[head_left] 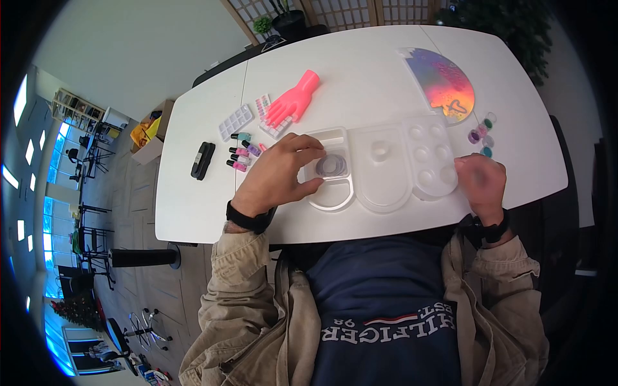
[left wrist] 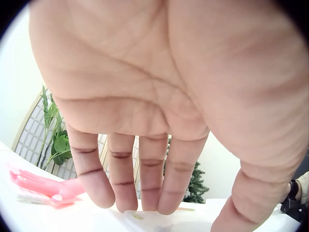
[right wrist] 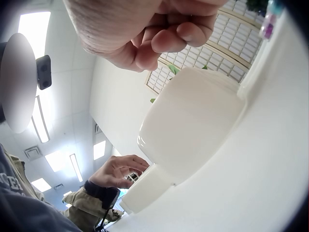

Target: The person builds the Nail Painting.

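Observation:
A white plastic manicure tray lies before me, with compartments on the left, a rounded middle section and small round wells on the right. My left hand hovers over its left section, fingers and thumb spread apart at either side of a clear round item in one compartment. In the left wrist view the left palm faces the camera and holds nothing. Beside the tray's right edge is my right hand, its fingers curled in, with no object showing between them in the right wrist view.
A pink model hand lies at the back left, near nail polish bottles, a compartment box and a black stapler-like object. A shiny rainbow packet lies back right, with small glitter pots closer to me.

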{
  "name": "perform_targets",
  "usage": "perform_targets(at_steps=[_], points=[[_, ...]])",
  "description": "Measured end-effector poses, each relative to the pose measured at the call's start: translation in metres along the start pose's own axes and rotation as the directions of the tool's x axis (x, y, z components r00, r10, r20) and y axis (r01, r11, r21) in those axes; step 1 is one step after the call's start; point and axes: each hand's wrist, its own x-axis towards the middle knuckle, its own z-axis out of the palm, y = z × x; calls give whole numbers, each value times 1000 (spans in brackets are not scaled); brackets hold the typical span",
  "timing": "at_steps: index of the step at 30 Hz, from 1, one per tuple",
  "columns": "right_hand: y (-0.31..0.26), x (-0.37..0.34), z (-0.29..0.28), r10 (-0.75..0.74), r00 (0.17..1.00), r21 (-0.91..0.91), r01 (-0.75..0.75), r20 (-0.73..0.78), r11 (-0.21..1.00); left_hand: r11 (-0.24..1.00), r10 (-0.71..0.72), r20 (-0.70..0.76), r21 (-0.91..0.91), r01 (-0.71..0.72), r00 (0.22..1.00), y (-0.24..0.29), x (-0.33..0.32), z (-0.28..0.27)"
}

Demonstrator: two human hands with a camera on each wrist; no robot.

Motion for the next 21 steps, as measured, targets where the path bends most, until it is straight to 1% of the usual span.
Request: perform_targets(at_steps=[4, 7, 16, 21], points=[[1, 0, 0, -9, 1000, -1, 9, -5, 1000, 1000, 3, -1, -4, -3, 1000, 0, -1, -1], [1, 0, 0, -8, 1000, -3, 8, -6, 1000, 1000, -24, 6, -12, 24, 1000, 1, -1, -1], [1, 0, 0, 1, 1000, -2, -1, 2, 1000, 999, -1, -22, -40, 0, 1000, -4, -1, 2], [1, 0, 1, 4, 1000, -2, -4, 0, 1000, 998, -31, -10, -45, 31, 999, 0, -1, 0]])
